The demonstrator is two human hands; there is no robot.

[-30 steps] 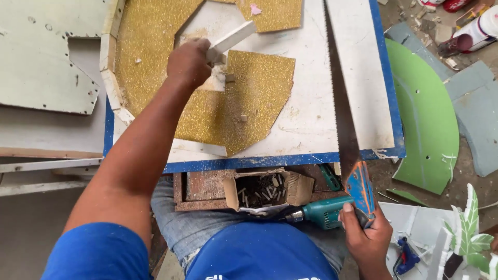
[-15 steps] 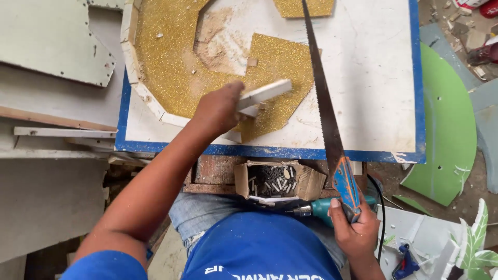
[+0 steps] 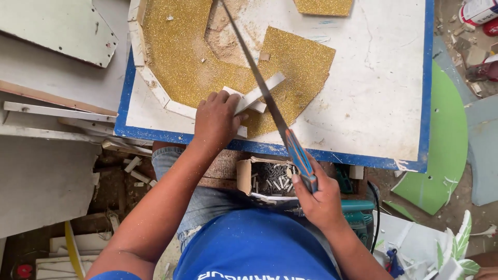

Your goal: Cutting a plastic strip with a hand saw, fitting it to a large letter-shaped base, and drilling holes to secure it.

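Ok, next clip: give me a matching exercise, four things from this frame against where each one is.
Things:
1. handsaw
2. white strip
3. box of screws
4. green panel

Places:
A. on the ground, right of the table
B. pinned under the left hand
C. below the table's near edge
D. held in the right hand, blade across the strip

Pairs: 1-D, 2-B, 3-C, 4-A

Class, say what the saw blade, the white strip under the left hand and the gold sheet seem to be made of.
Saw blade: probably steel, thin, dull grey.
White strip: perhaps foam board or plastic, matte, square-edged; unclear.
Gold sheet: glitter-coated, sparkly and grainy; backing unseen.
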